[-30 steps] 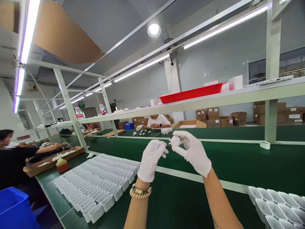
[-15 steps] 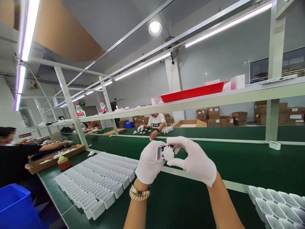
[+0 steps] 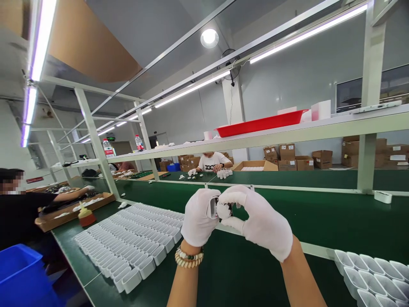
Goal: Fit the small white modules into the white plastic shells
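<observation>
Both of my hands wear white gloves and meet in front of me above the green bench. My left hand point(image 3: 198, 218) is closed around a white plastic housing point(image 3: 213, 207), whose open end faces right. A small part with a round white piece and dark edges point(image 3: 224, 210) is pinched by my right hand point(image 3: 257, 219), between thumb and fingers. This part sits right at the housing's opening; whether it has entered cannot be made out. To the left of my hands stand rows of white housings point(image 3: 140, 238), and more white housings point(image 3: 375, 273) are at the lower right.
A blue bin point(image 3: 21, 273) and a glue-like squeeze bottle point(image 3: 85, 215) are on the left, near a co-worker in black point(image 3: 25, 209). Another person point(image 3: 213, 162) works across the bench. Overhead runs a shelf point(image 3: 287, 133) with a red tray point(image 3: 260, 123). A lone housing point(image 3: 382, 196) lies at right.
My right hand has brought the part slightly left, closer to the housing's opening, and turned it. The co-worker across has drawn an arm back. A lone white housing at right has shifted rightward.
</observation>
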Demonstrator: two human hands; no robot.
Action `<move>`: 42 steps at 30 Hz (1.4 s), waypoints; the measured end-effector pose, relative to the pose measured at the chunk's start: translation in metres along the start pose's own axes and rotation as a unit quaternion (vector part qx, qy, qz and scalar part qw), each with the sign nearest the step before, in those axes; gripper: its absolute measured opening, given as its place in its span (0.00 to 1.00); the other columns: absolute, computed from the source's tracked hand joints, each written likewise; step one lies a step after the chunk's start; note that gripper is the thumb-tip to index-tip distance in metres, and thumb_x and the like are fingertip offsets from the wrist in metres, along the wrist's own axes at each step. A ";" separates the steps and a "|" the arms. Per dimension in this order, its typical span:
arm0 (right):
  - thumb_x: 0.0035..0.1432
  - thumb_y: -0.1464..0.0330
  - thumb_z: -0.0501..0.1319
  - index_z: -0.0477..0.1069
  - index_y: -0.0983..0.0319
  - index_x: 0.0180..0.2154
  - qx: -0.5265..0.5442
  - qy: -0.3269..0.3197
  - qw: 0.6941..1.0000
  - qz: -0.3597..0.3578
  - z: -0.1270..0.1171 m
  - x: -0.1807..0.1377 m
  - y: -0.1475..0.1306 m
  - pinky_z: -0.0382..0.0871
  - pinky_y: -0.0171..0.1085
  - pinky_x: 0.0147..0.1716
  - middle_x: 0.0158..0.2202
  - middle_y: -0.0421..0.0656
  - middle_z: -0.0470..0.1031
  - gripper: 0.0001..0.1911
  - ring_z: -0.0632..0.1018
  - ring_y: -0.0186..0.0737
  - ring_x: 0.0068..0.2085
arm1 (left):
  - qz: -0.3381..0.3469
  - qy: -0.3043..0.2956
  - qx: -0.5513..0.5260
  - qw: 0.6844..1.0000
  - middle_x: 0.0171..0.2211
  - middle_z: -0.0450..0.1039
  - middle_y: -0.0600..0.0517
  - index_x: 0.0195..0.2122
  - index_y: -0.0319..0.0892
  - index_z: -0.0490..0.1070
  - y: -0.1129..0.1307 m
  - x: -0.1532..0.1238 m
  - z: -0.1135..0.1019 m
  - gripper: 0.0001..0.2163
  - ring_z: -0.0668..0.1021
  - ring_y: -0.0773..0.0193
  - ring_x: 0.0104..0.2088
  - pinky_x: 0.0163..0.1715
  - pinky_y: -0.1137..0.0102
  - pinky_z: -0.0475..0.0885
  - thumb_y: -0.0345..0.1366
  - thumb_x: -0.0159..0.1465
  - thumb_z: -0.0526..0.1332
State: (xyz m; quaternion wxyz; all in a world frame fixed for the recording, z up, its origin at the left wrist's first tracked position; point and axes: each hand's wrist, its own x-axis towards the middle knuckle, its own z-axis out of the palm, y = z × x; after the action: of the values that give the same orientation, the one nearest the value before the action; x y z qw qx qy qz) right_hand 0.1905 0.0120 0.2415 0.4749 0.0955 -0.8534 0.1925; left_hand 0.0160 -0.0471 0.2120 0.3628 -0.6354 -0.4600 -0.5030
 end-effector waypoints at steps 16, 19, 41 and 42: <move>0.53 0.82 0.63 0.69 0.60 0.33 -0.062 -0.012 0.998 0.021 0.002 0.002 0.001 0.69 0.36 0.38 0.34 0.39 0.72 0.12 0.72 0.36 0.35 | 0.005 -0.005 0.055 0.998 0.33 0.76 0.49 0.39 0.45 0.72 -0.005 -0.002 0.002 0.07 0.78 0.60 0.33 0.35 0.67 0.74 0.35 0.59 0.63; 0.54 0.80 0.64 0.69 0.60 0.33 -0.067 -0.021 0.997 0.031 0.002 0.003 0.002 0.70 0.37 0.37 0.35 0.40 0.72 0.10 0.73 0.36 0.35 | -0.005 -0.012 0.048 0.999 0.33 0.76 0.49 0.39 0.46 0.72 -0.003 -0.001 0.001 0.07 0.78 0.59 0.33 0.35 0.67 0.74 0.38 0.60 0.64; 0.37 0.60 0.79 0.56 0.53 0.67 0.002 -0.063 0.981 0.185 0.001 -0.004 0.027 0.67 0.51 0.56 0.56 0.45 0.68 0.58 0.70 0.50 0.54 | 0.082 -0.072 0.046 0.993 0.33 0.74 0.48 0.42 0.43 0.67 0.002 0.000 0.001 0.09 0.78 0.59 0.32 0.32 0.66 0.77 0.36 0.61 0.64; 0.36 0.59 0.79 0.55 0.52 0.67 0.012 -0.064 0.979 0.194 0.001 -0.004 0.028 0.67 0.51 0.56 0.56 0.45 0.67 0.58 0.70 0.50 0.54 | 0.087 -0.070 0.041 0.993 0.33 0.74 0.48 0.42 0.43 0.67 0.003 0.000 0.002 0.09 0.78 0.60 0.32 0.31 0.66 0.77 0.37 0.62 0.63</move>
State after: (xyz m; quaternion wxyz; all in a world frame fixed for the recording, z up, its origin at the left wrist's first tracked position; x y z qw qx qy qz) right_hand 0.1824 0.0367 0.2312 0.3714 -0.0543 -0.8819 0.2851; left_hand 0.0191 -0.0463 0.2116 0.3977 -0.6911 -0.4474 -0.4051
